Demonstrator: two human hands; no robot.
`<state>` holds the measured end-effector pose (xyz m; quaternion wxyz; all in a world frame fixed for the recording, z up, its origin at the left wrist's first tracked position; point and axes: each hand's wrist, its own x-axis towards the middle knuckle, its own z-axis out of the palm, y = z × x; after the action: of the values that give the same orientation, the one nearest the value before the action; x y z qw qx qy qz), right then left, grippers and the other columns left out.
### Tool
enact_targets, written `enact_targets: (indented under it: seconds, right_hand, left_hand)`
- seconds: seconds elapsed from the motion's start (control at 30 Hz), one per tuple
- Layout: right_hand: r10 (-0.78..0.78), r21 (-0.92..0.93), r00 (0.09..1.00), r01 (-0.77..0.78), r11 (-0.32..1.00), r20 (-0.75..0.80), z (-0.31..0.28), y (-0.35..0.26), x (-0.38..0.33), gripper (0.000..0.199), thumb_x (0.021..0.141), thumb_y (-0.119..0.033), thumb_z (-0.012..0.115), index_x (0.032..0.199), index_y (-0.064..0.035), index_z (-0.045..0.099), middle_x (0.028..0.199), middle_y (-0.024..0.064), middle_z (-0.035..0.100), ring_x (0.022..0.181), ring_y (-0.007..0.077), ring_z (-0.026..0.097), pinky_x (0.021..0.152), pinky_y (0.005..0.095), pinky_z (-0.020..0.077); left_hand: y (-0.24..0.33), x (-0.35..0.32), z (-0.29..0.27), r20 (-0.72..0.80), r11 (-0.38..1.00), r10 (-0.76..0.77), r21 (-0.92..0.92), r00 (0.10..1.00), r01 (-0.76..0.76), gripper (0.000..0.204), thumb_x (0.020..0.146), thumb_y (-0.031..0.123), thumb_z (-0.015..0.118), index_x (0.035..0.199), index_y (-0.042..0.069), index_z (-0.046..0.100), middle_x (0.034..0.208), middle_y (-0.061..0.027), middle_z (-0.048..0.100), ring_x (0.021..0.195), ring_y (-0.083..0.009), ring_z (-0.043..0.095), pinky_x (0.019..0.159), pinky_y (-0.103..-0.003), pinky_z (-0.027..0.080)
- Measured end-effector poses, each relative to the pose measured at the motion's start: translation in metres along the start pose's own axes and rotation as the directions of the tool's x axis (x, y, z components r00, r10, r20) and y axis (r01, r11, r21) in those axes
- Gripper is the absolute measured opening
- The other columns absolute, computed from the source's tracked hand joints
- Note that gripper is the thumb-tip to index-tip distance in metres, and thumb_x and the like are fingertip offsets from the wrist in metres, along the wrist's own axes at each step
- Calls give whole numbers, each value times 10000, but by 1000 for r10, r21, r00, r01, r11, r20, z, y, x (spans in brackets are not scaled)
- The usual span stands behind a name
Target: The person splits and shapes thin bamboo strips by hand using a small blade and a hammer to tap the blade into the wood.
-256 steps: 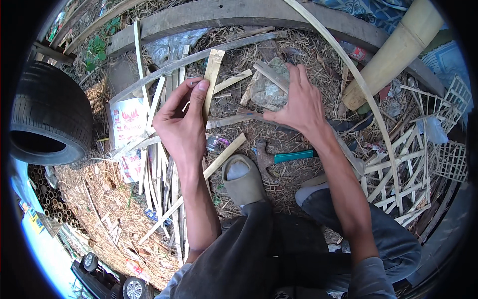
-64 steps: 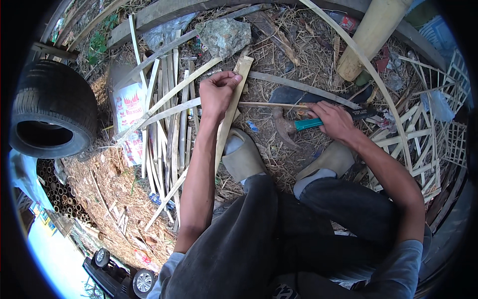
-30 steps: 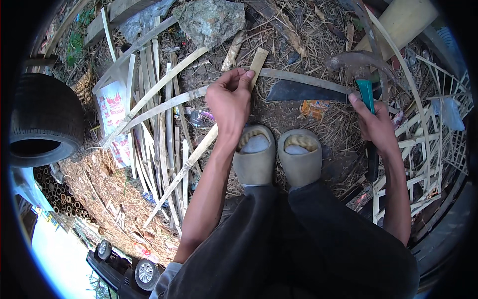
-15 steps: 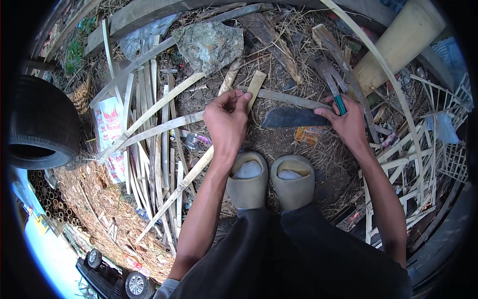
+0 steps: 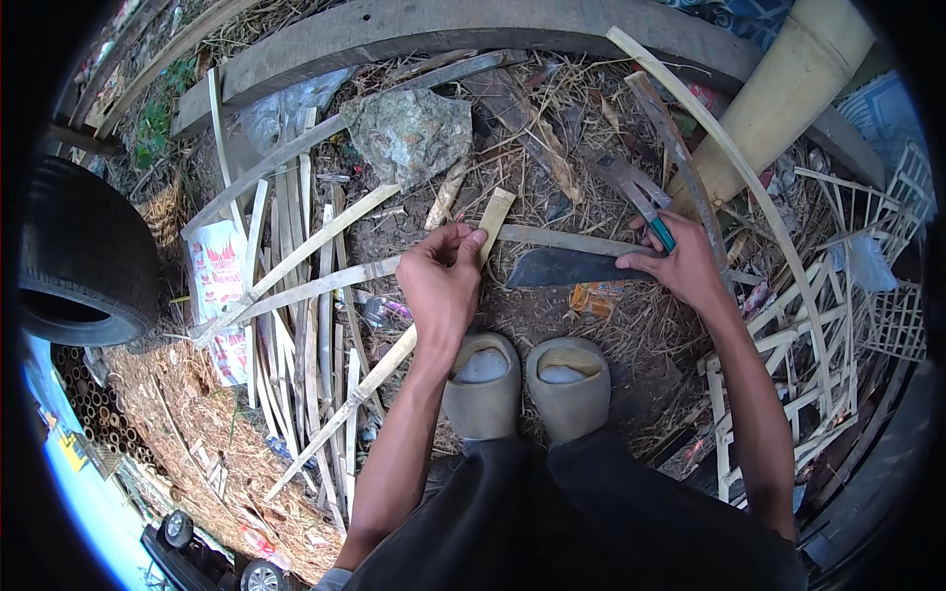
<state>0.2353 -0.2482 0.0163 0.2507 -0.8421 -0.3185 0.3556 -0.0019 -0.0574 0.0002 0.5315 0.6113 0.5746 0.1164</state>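
Observation:
My left hand is closed round a pale, flat bamboo strip, pinched between thumb and fingers. The strip's short end sticks out beyond the fingertips. My right hand is closed on a slim teal-handled tool whose exact kind I cannot make out. A dark, broad blade lies beside my right thumb, low over the ground; its other end is hidden by the hand. Between both hands runs a narrow greyish strip.
Many bamboo strips lie piled at left, beside a black tyre. A large rock sits ahead, before a wooden beam. At right are a thick bamboo pole and a lattice of strips. My slippers stand below.
The whole scene has slid down a little in the picture. Both hands keep their grips and hold nearly the same places relative to the strips and blade.

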Motion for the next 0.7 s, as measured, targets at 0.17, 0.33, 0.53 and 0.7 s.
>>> enact_targets:
  seconds: [0.17, 0.33, 0.53, 0.7]
  right_hand:
    - [58, 101, 977, -80, 992, 205, -22, 13, 8, 458, 755, -156, 943, 730, -34, 503, 758, 65, 683, 716, 126, 634, 670, 345, 511]
    - [147, 135, 937, -198, 971, 317, -30, 2, 15, 344, 818, -51, 882, 758, -29, 544, 809, 73, 723, 819, 110, 679, 753, 329, 534]
    - [63, 260, 953, -144, 955, 296, -3, 34, 9, 330, 786, -179, 931, 902, 11, 688, 784, 19, 630, 757, 128, 584, 755, 335, 509]
    - [81, 76, 984, -94, 993, 157, -19, -6, 4, 552, 836, -504, 873, 773, -27, 603, 723, 11, 542, 696, 137, 548, 680, 315, 477]
  left_hand:
    - [7, 0, -4, 14, 997, -30, 73, 999, 29, 172, 931, 107, 794, 1001, -49, 771, 765, -29, 724, 644, -58, 572, 587, -239, 463]
    - [21, 4, -11, 9, 997, 2, 76, 1000, -2, 157, 929, 103, 795, 969, -46, 767, 749, -17, 711, 642, -53, 562, 586, -250, 461]
    - [13, 1, -10, -8, 998, 35, 53, 999, -34, 177, 891, 90, 814, 998, -48, 783, 752, -97, 756, 636, -101, 645, 617, -284, 519]
    - [15, -2, -4, -14, 999, 1, 51, 1000, -1, 187, 899, 119, 811, 977, -47, 777, 781, -72, 750, 676, -90, 627, 650, -277, 511]
